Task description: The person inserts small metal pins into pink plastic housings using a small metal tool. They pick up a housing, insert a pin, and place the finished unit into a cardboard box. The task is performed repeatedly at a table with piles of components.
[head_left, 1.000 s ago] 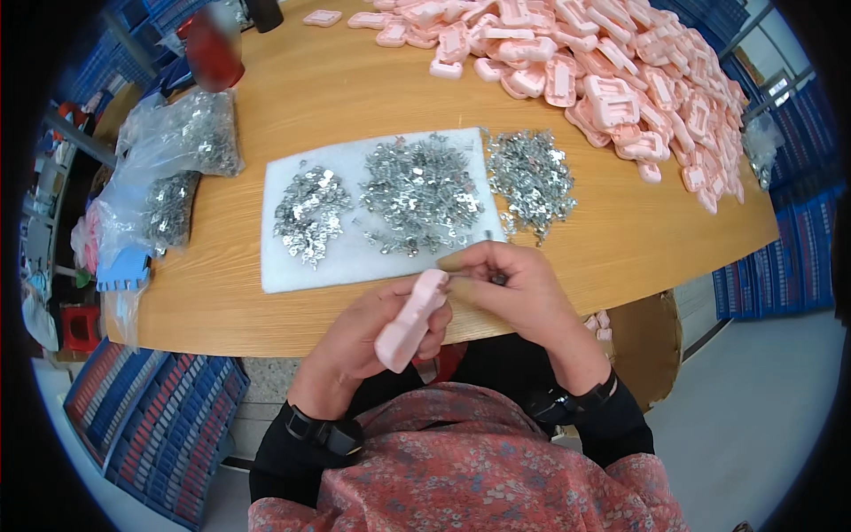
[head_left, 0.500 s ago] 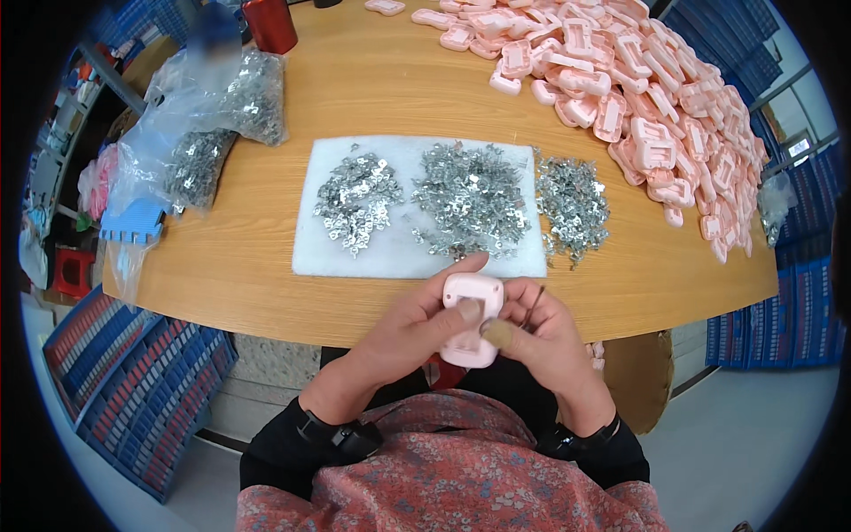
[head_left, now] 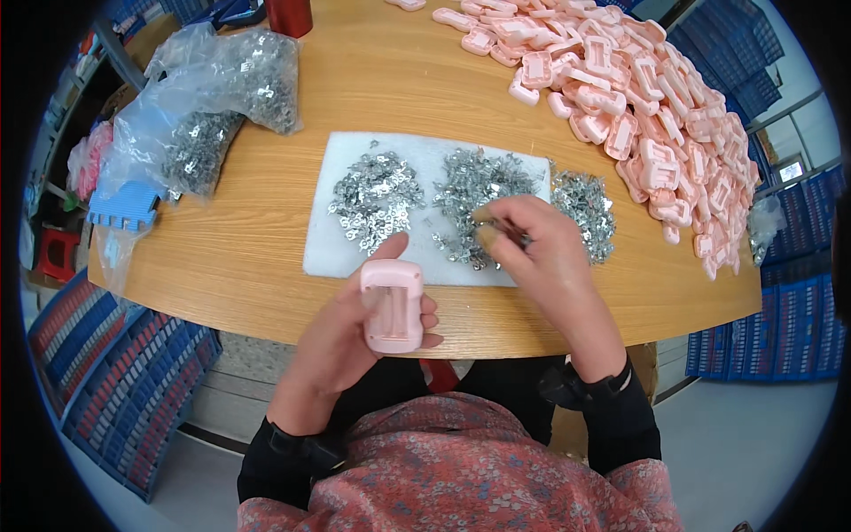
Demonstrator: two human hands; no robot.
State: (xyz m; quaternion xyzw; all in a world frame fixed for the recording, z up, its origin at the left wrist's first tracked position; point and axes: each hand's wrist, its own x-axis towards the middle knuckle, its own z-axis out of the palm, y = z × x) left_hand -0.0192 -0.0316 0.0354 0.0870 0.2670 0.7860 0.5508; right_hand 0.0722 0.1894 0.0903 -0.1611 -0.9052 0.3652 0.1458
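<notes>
My left hand (head_left: 330, 335) is closed around a pale pink plastic casing (head_left: 409, 306), its hollow side facing up, just over the table's near edge. My right hand (head_left: 551, 257) hovers at the middle heap of small silvery metal clips (head_left: 465, 182), thumb and fingers drawn together. Tan covers show on its thumb tip and a fingertip. Something thin and dark shows inside the fingers, too blurred to name. This heap and the left heap of clips (head_left: 377, 191) lie on a white foam sheet (head_left: 321, 253). A right-hand heap (head_left: 592, 213) sits at the sheet's right edge, partly behind my hand.
A large pile of pink casings (head_left: 660, 164) covers the table's right side. Clear plastic bags of metal parts (head_left: 266, 80) lie at the left, near a blue foam piece (head_left: 124, 206). A red cylindrical container (head_left: 290, 16) stands at the far left. Blue racks (head_left: 124, 381) stand beyond the table.
My hands have parted. The left has moved left with the casing; the right has left the casing and reached forward to the middle heap of clips. The view has shifted slightly.
</notes>
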